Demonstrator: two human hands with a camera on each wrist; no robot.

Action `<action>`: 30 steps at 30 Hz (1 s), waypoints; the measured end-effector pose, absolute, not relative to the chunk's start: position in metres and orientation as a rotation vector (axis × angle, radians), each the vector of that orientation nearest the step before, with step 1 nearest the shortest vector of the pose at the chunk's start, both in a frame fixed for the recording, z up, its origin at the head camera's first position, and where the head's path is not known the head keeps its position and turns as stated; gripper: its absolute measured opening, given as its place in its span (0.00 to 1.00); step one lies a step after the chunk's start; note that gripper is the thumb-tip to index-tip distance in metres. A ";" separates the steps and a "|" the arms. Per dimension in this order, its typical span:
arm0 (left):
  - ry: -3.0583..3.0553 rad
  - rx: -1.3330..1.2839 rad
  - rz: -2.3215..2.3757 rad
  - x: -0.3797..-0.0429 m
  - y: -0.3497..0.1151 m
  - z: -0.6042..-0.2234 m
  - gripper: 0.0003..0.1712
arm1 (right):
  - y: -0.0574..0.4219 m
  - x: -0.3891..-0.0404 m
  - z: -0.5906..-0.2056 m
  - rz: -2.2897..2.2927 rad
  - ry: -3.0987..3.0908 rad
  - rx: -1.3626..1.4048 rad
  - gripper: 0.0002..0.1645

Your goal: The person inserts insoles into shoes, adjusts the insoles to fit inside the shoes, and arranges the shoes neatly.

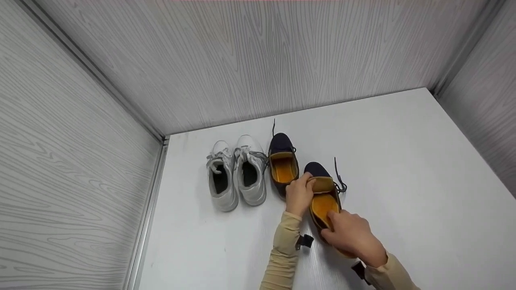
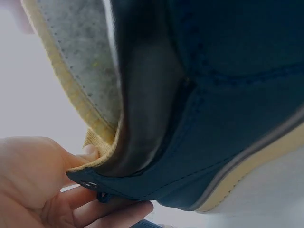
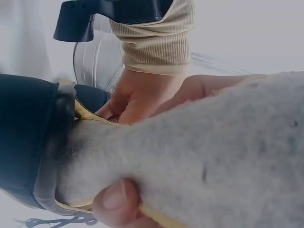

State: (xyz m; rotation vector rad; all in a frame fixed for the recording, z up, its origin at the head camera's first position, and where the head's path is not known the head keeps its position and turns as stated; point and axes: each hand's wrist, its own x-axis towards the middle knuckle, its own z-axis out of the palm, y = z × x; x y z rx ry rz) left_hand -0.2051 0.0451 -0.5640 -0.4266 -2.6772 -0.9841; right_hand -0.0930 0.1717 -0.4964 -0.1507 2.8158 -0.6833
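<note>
A navy shoe (image 1: 317, 169) with a tan tongue and a loose dark lace lies angled before me. My left hand (image 1: 299, 194) pinches its collar at the left side, thumb inside and fingers outside, as the left wrist view shows. My right hand (image 1: 352, 234) grips the heel half of an insole (image 3: 228, 152), orange on top and grey felt underneath with a yellow edge. The insole's front end runs into the shoe's opening, and its heel end is lifted. The toe end is hidden inside the shoe.
Left of my hands stands the matching navy shoe (image 1: 281, 141), orange inside, its lace loose. Beside it are two white sneakers, one (image 1: 252, 177) close to it and another (image 1: 222, 183) further left. Wood-grain panels border the white table (image 1: 403, 161) at the back and sides.
</note>
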 end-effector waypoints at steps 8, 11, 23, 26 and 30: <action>-2.679 -0.454 -0.945 -0.205 0.044 -0.563 0.07 | 0.165 -0.110 -0.516 -0.688 2.917 -0.144 0.11; -2.685 -0.453 -0.946 -0.205 0.044 -0.562 0.08 | 0.162 -0.120 -0.527 -0.703 2.976 -0.125 0.12; -2.694 -0.425 -0.922 -0.205 0.046 -0.564 0.09 | 0.156 -0.110 -0.512 -0.641 2.875 -0.175 0.20; -2.689 -0.418 -0.914 -0.205 0.045 -0.564 0.08 | 0.154 -0.109 -0.511 -0.676 2.864 -0.183 0.19; -2.675 -0.428 -0.906 -0.204 0.045 -0.564 0.08 | 0.152 -0.114 -0.521 -0.759 2.913 -0.148 0.18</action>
